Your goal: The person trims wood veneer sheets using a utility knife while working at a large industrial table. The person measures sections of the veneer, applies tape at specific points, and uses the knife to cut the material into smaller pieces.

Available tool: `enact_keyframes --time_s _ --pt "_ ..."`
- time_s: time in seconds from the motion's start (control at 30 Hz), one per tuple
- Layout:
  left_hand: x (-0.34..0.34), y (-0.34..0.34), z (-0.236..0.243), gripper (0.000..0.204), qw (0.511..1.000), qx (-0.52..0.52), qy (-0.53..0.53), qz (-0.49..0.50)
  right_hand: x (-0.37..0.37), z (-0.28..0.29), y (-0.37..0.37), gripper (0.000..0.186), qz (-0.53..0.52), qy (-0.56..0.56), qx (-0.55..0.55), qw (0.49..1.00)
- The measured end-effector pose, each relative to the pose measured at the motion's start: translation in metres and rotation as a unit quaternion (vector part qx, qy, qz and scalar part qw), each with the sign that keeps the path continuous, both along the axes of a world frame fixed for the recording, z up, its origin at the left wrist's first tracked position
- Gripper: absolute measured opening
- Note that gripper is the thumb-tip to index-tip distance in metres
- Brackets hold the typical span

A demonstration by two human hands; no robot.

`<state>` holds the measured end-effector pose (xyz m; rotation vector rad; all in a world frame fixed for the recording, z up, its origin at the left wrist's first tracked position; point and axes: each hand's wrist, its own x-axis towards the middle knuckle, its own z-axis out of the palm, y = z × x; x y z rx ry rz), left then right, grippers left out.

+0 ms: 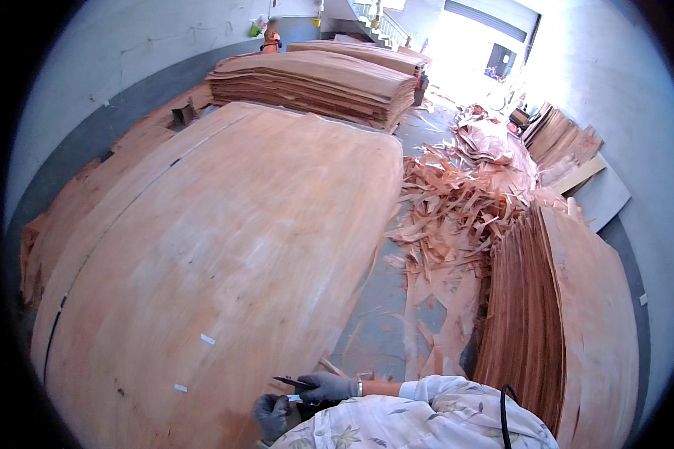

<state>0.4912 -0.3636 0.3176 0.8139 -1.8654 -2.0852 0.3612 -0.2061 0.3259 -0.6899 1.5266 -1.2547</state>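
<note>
Both my hands wear grey gloves and are close together at the near edge of a large pale wood veneer sheet (225, 224). My right hand (329, 388) is closed around a black knife-like tool (293, 382), its thin tip pointing left over the sheet. Just below it, my left hand (272, 417) pinches a small white strip (295, 399) between its fingers. Two similar white pieces, one upper (207, 339) and one lower (180, 388), lie on the veneer to the left. A dark line runs along the sheet's left side.
A thick veneer stack (314, 82) stands beyond the sheet. To my right, more veneers (524, 314) stand on edge. Torn veneer scraps (464, 202) litter the floor between. A person (271, 37) is at the far left, near the wall; a bright doorway opens at the back.
</note>
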Motion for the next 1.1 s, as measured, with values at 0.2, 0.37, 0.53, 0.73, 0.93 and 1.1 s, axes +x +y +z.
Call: enact_keyframes --time_s 0.2,0.37,0.53,0.73,0.93,1.1 --pt "-0.002 0.010 0.003 0.006 0.997 0.056 0.020 0.043 0.004 -0.010 -0.002 0.022 -0.035 -0.024 -0.036 0.998" --pt "-0.001 0.015 0.001 0.007 0.996 0.070 0.017 0.053 0.002 -0.010 0.000 0.023 -0.019 -0.005 -0.012 1.000" --pt "0.000 0.012 0.008 0.012 1.000 0.002 -0.010 0.025 -0.004 0.014 0.000 0.023 0.003 0.001 -0.005 1.000" --pt "-0.001 0.015 -0.005 0.012 0.999 0.011 0.006 0.039 -0.009 0.008 0.002 0.022 0.031 0.014 0.001 0.999" --pt "-0.009 0.019 0.005 0.012 0.997 0.034 0.020 0.065 -0.013 0.008 0.002 0.020 0.023 0.070 -0.018 0.997" --pt "-0.011 0.017 -0.005 0.012 0.998 0.049 -0.011 0.032 -0.019 0.008 0.007 0.018 0.035 0.062 0.008 0.997"
